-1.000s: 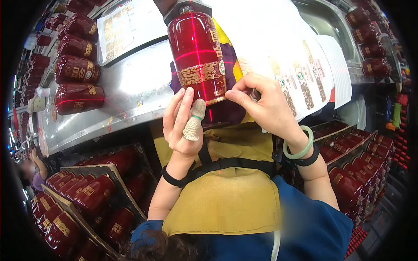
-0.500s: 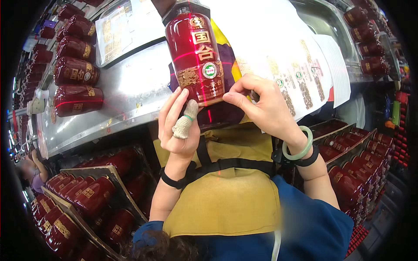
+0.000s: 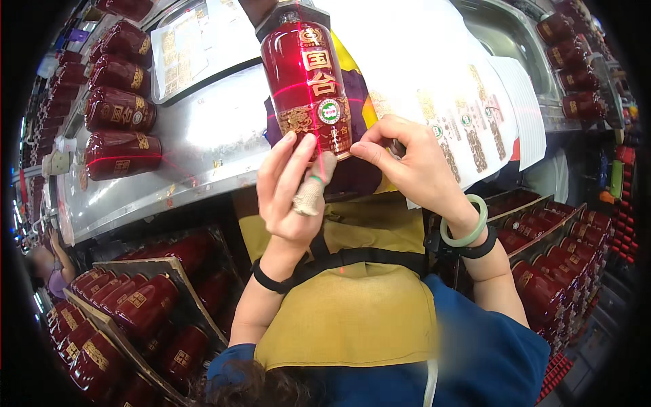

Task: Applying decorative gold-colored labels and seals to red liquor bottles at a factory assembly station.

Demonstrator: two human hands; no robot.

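Note:
A dark red glass bottle with gold lettering and a round green-and-white sticker lies in a holder, its neck pointing away from me. Red laser lines cross its front. My left hand rests stretched fingertips on the bottle's lower front; a knitted cover with a green band sits on one digit. At the lower right corner, my right hand pinches thumb and forefinger together against the bottle's edge. Whatever may be between those fingertips is hidden. Dark purple cloth lies beneath the bottle.
White sheets with gold-and-green labels lie on the right; another label sheet lies back left. Red bottles line the metal table's left side. Crates of bottles stand below on both sides. Another person is far left.
My left hand has slid to the right along the bottle's lower front. The bottle has shifted slightly right. My right hand stays at the corner, still pinching.

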